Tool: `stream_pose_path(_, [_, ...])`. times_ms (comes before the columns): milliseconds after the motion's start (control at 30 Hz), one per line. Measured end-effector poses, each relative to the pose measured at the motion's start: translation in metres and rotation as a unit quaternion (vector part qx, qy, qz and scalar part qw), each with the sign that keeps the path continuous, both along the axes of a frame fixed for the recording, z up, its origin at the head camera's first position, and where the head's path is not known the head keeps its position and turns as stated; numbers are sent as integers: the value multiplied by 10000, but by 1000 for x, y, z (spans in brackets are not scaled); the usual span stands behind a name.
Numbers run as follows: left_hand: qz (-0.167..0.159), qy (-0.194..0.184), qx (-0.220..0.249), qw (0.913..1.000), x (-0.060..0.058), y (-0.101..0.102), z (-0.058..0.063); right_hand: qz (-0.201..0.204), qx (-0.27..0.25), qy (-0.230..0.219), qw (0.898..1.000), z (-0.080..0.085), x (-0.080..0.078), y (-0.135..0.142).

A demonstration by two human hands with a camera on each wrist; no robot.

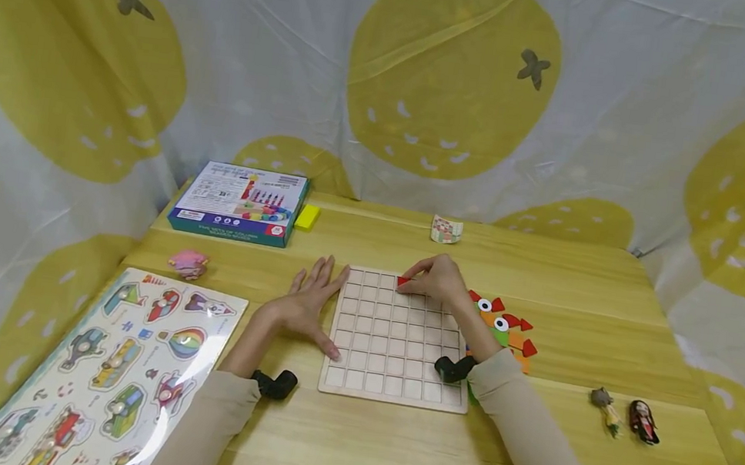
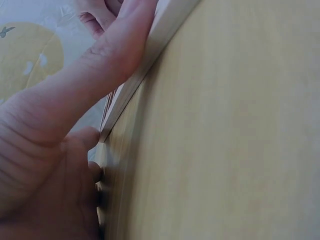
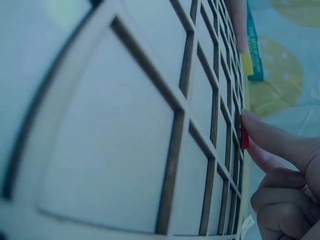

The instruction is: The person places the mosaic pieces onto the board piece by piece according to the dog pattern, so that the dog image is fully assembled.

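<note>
A square wooden grid board (image 1: 370, 335) lies flat on the table, its cells bare where they show. My left hand (image 1: 303, 305) rests along its left edge, fingers spread, with the thumb against the side of the frame in the left wrist view. Between thumb and fingertips, my right hand (image 1: 438, 278) pinches a small red piece (image 1: 403, 283) at a cell in the board's far row. In the right wrist view the red piece (image 3: 244, 138) stands on edge, close over the grid. Partly behind my right forearm are colourful pieces (image 1: 502, 324) in orange, green and red, two bearing eyes.
A peg puzzle board (image 1: 140, 359) with vehicle pictures lies at left. Behind it sit a pink toy (image 1: 189, 263), a boxed set (image 1: 240, 202) and a yellow block (image 1: 307, 217). A small printed card (image 1: 446, 230) stands at the back; two small dolls (image 1: 642, 421) lie at right.
</note>
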State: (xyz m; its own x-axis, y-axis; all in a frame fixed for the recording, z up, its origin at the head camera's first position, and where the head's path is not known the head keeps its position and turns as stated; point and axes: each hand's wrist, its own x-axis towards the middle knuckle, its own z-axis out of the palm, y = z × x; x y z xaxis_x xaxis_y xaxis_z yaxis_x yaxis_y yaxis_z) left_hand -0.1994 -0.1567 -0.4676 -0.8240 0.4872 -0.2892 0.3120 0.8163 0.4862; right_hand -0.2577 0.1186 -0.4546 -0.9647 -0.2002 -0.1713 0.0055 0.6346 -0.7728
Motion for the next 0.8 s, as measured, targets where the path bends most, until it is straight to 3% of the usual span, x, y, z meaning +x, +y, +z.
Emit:
stream_pose_path(400, [20, -1, 28, 10000, 2, -1, 1, -214, 61, -74, 9997, -2, 1, -5])
stream_pose_path(800, [-6, 11, 32, 10000, 0, -3, 0, -93, -170, -123, 9997, -1, 2, 1])
